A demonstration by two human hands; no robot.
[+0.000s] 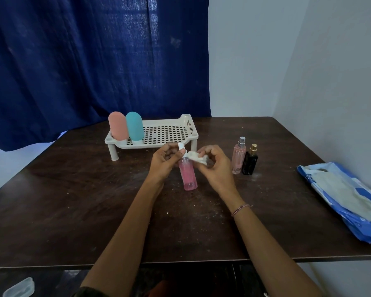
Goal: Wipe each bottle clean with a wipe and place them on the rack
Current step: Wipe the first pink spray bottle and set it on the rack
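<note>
My left hand (164, 160) grips the white top of a pink spray bottle (188, 175), which hangs tilted above the middle of the dark table (73, 200). My right hand (213, 163) pinches a crumpled white wipe (198, 158) against the bottle's neck. Behind my hands stands a cream perforated rack (169, 131). A salmon-pink tube bottle (117, 127) and a teal tube bottle (134, 127) stand cap-down at the rack's left end. To the right on the table stand a pale pink perfume bottle (238, 156) and a black bottle with a gold cap (250, 160), side by side.
A blue wipes packet (347, 198) with a white wipe on top lies at the table's right edge. A blue curtain (94, 61) hangs behind the table and a white wall rises on the right. A clear plastic lid (19, 288) lies below the table's front left.
</note>
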